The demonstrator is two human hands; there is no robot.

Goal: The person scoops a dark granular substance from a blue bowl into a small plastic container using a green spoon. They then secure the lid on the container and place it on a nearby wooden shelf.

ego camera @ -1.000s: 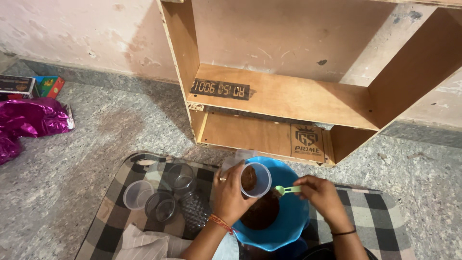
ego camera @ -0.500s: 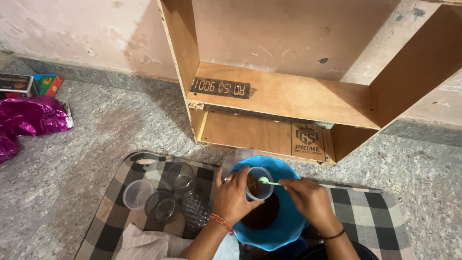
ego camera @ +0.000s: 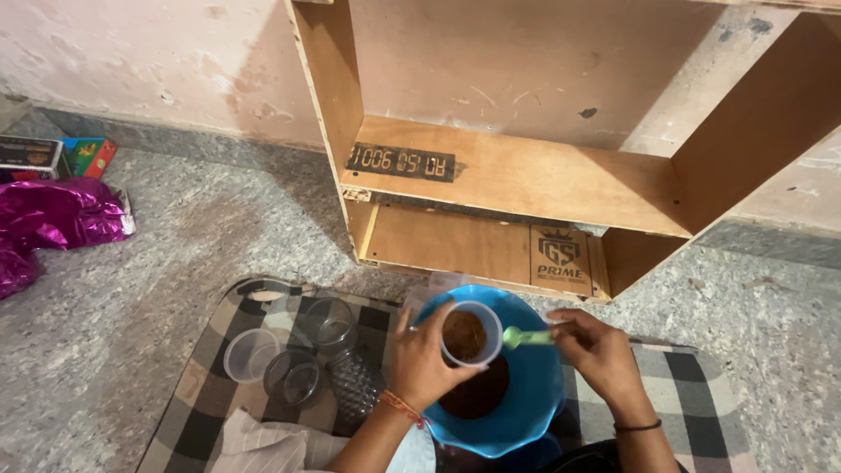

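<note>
Cup [ego camera: 469, 335], clear plastic and part full of brown powder, sits tilted in your left hand [ego camera: 427, 357], whose fingers wrap its side, above the blue bowl [ego camera: 534, 385]. Your right hand [ego camera: 598, 350] pinches a green spoon [ego camera: 526, 336], its scoop just beside the cup's rim. More brown powder lies in the bowl. Empty cups [ego camera: 293, 355] stand left of it on the checked mat [ego camera: 692, 394]. Beyond is a wooden shelf [ego camera: 526, 175].

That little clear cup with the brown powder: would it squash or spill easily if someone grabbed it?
Probably yes. The clear cup looks thin-walled, so the left hand could likely dent it. It has no lid and holds brown powder, so tipping would likely spill it.
</note>
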